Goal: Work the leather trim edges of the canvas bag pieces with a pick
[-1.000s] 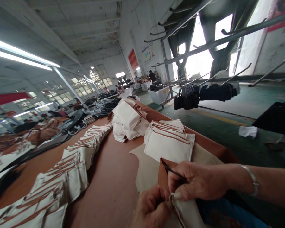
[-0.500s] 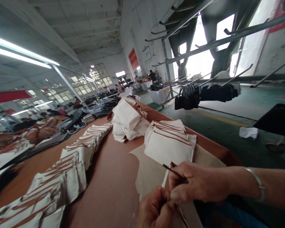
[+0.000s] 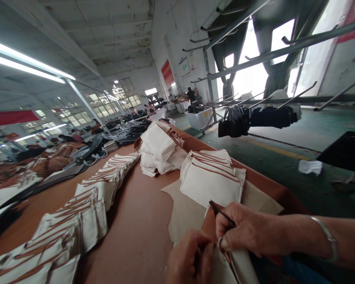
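My right hand is closed around a thin dark tool that pokes out past the fingers. Its thumb and finger also pinch the brown-trimmed edge of a cream pouch. Close by on the left, my left hand is curled at the same pouch, somewhat blurred, its fingertips partly hidden. A brown flap of the piece shows between the hands. Just beyond them a stack of cream pouches with brown edges lies on a beige sheet.
A long row of cream pouches runs along the left of the brown table. Another pile lies farther back. To the right stands a metal rack with projecting hooks and dark bags.
My right hand has shifted slightly right and away from my left hand, opening a gap between them. The pouch edge and brown flap show more now. The stacks have not moved.
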{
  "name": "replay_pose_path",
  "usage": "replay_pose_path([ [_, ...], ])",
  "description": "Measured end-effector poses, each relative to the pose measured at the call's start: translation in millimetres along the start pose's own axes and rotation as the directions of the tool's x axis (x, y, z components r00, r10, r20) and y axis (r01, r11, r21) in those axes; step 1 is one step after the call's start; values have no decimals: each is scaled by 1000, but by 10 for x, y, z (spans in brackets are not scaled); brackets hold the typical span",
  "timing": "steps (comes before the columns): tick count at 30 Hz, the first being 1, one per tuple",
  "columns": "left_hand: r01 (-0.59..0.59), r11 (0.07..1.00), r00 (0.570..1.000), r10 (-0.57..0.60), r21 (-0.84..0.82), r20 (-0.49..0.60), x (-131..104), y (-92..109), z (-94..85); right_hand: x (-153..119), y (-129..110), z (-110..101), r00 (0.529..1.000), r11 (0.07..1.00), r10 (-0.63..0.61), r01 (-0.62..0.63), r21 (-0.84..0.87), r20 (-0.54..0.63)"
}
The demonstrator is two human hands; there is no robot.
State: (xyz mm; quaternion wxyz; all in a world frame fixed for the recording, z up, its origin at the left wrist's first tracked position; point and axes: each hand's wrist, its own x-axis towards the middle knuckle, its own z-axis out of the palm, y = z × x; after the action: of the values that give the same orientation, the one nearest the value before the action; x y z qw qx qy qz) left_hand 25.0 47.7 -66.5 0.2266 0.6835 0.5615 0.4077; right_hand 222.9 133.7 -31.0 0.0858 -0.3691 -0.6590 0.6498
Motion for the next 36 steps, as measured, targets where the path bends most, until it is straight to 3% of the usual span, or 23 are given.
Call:
replay_pose_path([
  [3, -207, 970, 976, 214, 125, -46, -18, -84, 13, -6, -4, 9, 1000, 999, -29, 29, 19, 4],
  [7, -376, 850, 919, 393, 370, 30, -23, -146, 37, -1, -20, 26, 1000, 999, -25, 25, 22, 9],
  [11, -423, 646, 883, 450, 636, 131, -23, -117, 47, -6, -58, 45, 1000, 999, -20, 18, -49, -21],
  [14, -435, 597, 877, 451, 674, 166, -13, -77, 71, 9, 3, 64, 998, 997, -55, 54, -57, -20],
  [17, -327, 761, 939, 329, 560, 102, 3, -56, 98, 15, 122, 98, 977, 971, -213, 210, -111, -19],
  [19, -189, 919, 982, 166, 346, 94, 21, -47, 91, -5, 169, 120, 942, 926, -329, 307, -219, -71],
  [21, 0, 998, 988, -8, 55, 152, 43, -33, 58, -36, 170, 131, 922, 902, -372, 333, -276, -105],
  [23, 231, 939, 953, -166, -255, 252, 66, -10, 20, -58, 149, 127, 941, 925, -330, 306, -224, -79],
  [26, 493, 671, 861, -283, -555, 422, 84, 36, -4, -62, 133, 100, 962, 958, -265, 257, -129, -56],
  [28, 528, 610, 844, -297, -591, 447, 81, 70, 10, -59, 134, 80, 959, 958, -274, 265, -108, -68],
  [32, 455, 769, 883, -323, -450, 340, 56, 133, 57, -79, 105, 69, 960, 961, -270, 263, -91, -80],
  [36, 473, 851, 858, -387, -227, 339, 45, 193, 69, -118, 77, 112, 919, 926, -367, 347, -150, -141],
])
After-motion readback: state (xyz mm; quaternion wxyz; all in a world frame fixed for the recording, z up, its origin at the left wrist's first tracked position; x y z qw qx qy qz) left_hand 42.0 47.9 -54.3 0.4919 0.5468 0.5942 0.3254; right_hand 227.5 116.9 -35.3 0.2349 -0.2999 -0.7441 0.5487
